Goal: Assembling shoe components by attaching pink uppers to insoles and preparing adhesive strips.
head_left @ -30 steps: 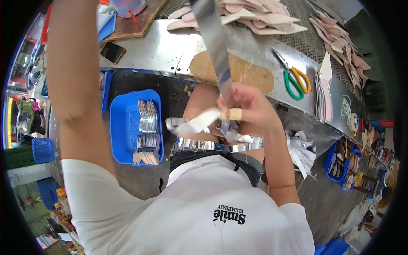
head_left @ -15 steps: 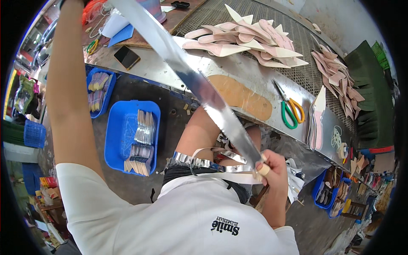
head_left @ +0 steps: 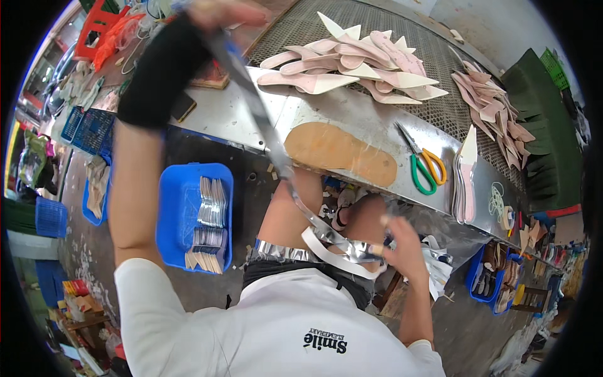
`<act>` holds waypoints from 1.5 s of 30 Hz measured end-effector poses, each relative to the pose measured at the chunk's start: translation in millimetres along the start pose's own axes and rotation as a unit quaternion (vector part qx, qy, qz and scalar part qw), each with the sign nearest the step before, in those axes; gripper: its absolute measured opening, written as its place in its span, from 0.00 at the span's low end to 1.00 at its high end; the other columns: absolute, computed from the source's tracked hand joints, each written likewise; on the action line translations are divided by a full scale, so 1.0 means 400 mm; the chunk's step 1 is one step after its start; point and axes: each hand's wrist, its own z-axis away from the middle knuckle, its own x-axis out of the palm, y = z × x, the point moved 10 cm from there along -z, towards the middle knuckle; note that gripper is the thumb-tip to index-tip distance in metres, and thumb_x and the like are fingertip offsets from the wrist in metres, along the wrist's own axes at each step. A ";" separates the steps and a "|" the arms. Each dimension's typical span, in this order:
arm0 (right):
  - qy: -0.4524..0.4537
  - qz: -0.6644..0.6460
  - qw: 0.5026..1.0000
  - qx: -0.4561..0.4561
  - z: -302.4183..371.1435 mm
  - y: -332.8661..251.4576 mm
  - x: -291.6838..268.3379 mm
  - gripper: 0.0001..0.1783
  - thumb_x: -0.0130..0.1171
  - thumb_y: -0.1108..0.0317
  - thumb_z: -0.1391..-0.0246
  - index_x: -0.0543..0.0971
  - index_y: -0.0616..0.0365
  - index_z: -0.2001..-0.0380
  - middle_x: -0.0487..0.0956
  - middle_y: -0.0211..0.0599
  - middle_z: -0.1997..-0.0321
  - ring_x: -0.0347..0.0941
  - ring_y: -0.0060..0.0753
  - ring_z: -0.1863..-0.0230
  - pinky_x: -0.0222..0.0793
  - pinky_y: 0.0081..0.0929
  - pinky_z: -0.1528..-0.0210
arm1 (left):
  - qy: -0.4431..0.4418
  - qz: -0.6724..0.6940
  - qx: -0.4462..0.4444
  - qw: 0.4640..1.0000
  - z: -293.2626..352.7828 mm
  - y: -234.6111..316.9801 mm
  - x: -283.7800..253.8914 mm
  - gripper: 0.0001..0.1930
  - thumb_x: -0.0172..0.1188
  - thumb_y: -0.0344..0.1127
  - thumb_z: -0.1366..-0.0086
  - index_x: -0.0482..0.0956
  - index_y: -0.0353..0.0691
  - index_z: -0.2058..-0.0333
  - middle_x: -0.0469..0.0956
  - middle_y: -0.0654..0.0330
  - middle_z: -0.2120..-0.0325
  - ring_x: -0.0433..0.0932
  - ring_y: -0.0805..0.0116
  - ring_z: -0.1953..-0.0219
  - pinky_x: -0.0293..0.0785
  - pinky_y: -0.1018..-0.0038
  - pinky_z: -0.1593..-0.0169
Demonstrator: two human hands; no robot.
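Observation:
A long, shiny silver strip [head_left: 264, 125] hangs slantwise from my raised left hand [head_left: 229, 14] down to my lap. My left hand, blurred and partly cut off by the upper edge, grips the strip's upper part; a black cover wraps that wrist. Over my right thigh is my right hand [head_left: 405, 248], somewhat smeared, thumb and fingers apart, with pale wraps on the fingertips. It is close to the strip's lower end but appears free of it. A white band [head_left: 336, 259] curls across my lap beside more silver strip.
On the metal bench lie a tan sole-shaped pad [head_left: 339, 151], scissors [head_left: 422, 162] with green and orange handles, and a pile of pink and white shoe-shaped pieces [head_left: 358, 60]. A blue bin [head_left: 179, 213] with stacked silver pieces stands left of my legs.
My left hand has come into view at the top, drawing in with the strip, which now sags and bends near my lap. My right hand has loosened from its lower end.

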 end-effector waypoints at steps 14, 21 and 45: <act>0.221 -0.605 0.745 0.175 -0.310 0.228 -0.033 0.09 0.49 0.67 0.39 0.75 0.60 0.63 0.73 0.27 0.80 0.65 0.13 0.85 0.60 0.12 0.85 | 0.104 -0.276 -0.182 0.938 -0.141 -0.635 0.146 0.12 0.60 0.44 0.48 0.79 0.44 0.69 0.79 0.55 0.70 0.78 0.56 0.67 0.73 0.67 0.62; 0.270 -0.398 0.862 0.164 -0.346 0.209 -0.022 0.07 0.50 0.69 0.40 0.73 0.60 0.64 0.69 0.23 0.82 0.53 0.08 0.91 0.45 0.11 0.90 | 0.068 -0.262 -0.346 0.898 -0.437 -0.974 0.158 0.26 0.60 0.55 0.49 0.78 0.40 0.59 0.76 0.47 0.57 0.77 0.56 0.56 0.70 0.66 0.54; 0.308 -0.512 0.799 0.073 -0.345 0.092 -0.213 0.14 0.51 0.69 0.43 0.73 0.65 0.55 0.71 0.24 0.80 0.61 0.11 0.84 0.55 0.10 0.84 | 0.052 0.086 -0.059 0.993 -0.250 -0.258 0.199 0.14 0.60 0.31 0.45 0.79 0.32 0.60 0.81 0.60 0.69 0.76 0.77 0.68 0.72 0.77 0.62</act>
